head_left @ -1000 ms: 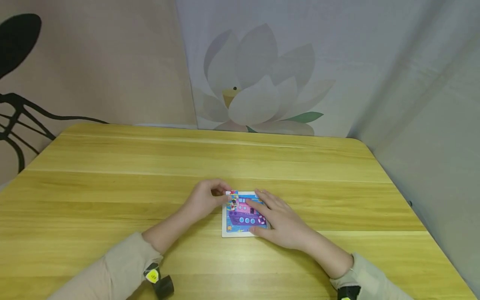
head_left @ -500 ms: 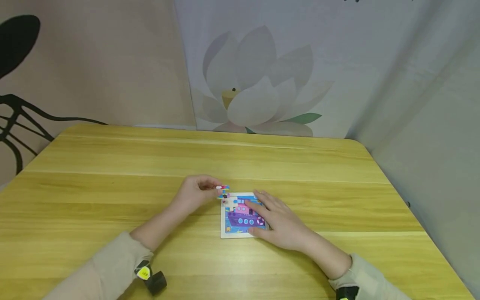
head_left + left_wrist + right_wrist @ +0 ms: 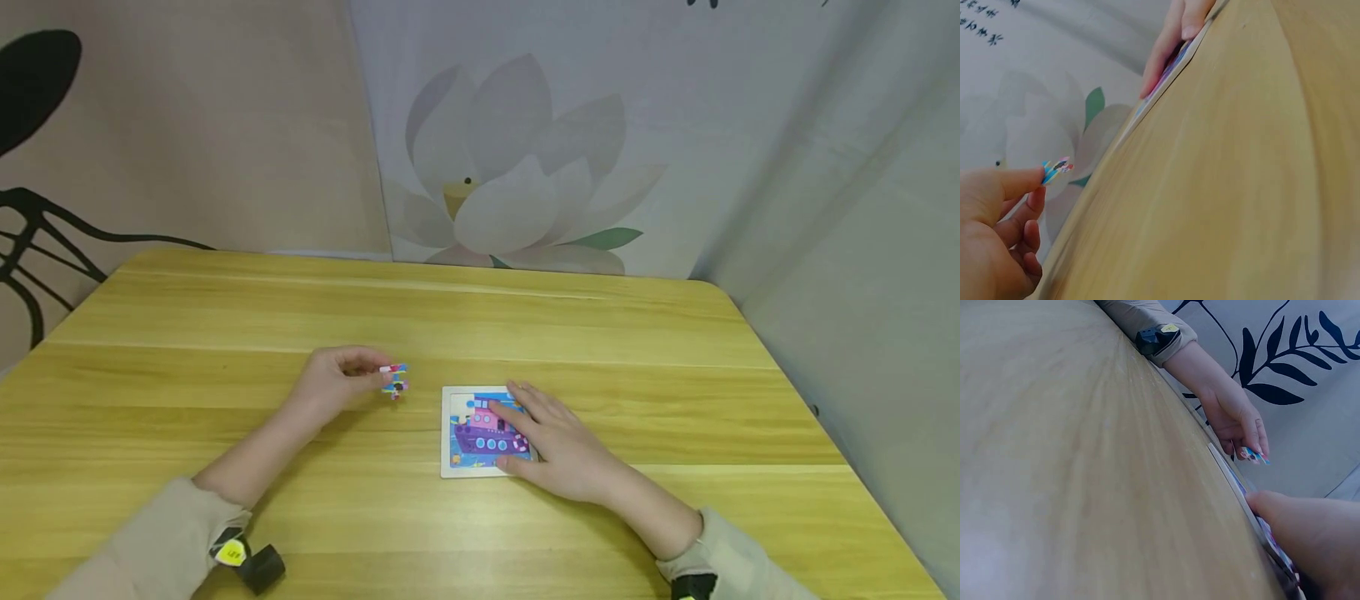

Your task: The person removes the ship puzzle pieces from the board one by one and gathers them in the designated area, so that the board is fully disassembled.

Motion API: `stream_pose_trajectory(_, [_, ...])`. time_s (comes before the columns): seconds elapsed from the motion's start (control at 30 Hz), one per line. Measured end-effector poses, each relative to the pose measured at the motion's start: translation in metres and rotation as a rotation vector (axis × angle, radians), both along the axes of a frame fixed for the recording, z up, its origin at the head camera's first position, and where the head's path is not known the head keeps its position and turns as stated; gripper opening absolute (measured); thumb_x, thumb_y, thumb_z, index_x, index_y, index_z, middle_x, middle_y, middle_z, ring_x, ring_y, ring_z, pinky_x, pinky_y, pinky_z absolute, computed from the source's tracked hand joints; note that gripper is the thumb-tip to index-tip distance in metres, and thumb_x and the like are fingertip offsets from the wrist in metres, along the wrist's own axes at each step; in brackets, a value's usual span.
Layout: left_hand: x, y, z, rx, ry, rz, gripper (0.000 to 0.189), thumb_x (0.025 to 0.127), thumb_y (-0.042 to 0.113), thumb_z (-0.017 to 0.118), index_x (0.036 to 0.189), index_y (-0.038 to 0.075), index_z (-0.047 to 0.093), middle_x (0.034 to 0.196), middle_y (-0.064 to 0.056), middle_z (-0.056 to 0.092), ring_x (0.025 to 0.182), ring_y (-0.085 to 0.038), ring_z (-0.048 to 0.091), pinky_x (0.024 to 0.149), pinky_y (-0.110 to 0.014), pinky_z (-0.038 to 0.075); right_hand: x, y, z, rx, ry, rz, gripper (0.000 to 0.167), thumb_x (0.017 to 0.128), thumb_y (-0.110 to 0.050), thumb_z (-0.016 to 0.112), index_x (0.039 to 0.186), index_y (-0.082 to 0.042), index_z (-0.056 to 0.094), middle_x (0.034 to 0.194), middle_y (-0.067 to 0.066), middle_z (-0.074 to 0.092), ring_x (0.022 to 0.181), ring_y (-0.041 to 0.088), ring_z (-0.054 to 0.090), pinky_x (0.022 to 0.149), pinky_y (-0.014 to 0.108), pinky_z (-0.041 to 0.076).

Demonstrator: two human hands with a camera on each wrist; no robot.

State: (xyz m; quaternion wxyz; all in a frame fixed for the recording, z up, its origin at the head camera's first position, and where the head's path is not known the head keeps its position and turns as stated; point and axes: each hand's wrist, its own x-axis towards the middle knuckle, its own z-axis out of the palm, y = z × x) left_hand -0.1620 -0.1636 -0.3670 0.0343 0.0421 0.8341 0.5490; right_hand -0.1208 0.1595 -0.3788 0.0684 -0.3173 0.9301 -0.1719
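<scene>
So the person across the table (image 3: 600, 533) has a bright little jigsaw piece (image 3: 395, 385) pinched in the fingertips of the left hand (image 3: 336, 387), held up off the wood just left of the puzzle board (image 3: 468, 473). Can't tell if it's a single piece or a couple together. The right hand (image 3: 566, 446) is spread flat-ish over the board's right side, fingers loosely extended, not wrapped round anything. From the head view you get the board's picture, a purple and pink boat on blue, with a pale patch at the upper left; both wrist views catch it nearly edge-on, so it's basically a thin slab. The left wrist one does show the other left fingers curled under the pinch, plus dark lettering (image 3: 985, 25) on the backdrop (image 3: 1085, 37), which the head view barely catches. The right wrist one gets a big black leafy branch (image 3: 1288, 359). Textures: smooth yellowish tabletop with long streaky grain, white square board frame, soft-looking beige sleeves (image 3: 142, 542).
</scene>
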Motion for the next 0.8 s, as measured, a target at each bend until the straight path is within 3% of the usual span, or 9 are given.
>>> stream_pose_trajectory(0.43, [0.007,-0.046,0.001,-0.075,0.027,0.013,0.032,0.087,0.025,0.073,0.108,0.001,0.070,0.100,-0.008,0.067,0.087,-0.018,0.055,0.067,-0.026,0.049,0.000,0.000,-0.001,-0.007,-0.011,0.004,0.070,0.094,-0.061,0.043,0.152,-0.029,0.024,0.159,0.004,0.008,0.144,0.022,0.004,0.113,0.046,0.008])
stream_pose_trajectory(0.8, [0.006,-0.076,0.001,-0.142,0.003,0.000,0.036,0.089,0.027,0.070,0.112,0.000,0.068,0.104,-0.009,0.067,0.089,-0.015,0.055,0.070,-0.026,0.048,0.001,0.001,-0.002,-0.013,-0.009,0.008,0.069,0.094,-0.060,0.043,0.152,-0.028,0.025,0.159,0.004,0.008,0.144,0.023,0.004,0.112,0.048,0.008])
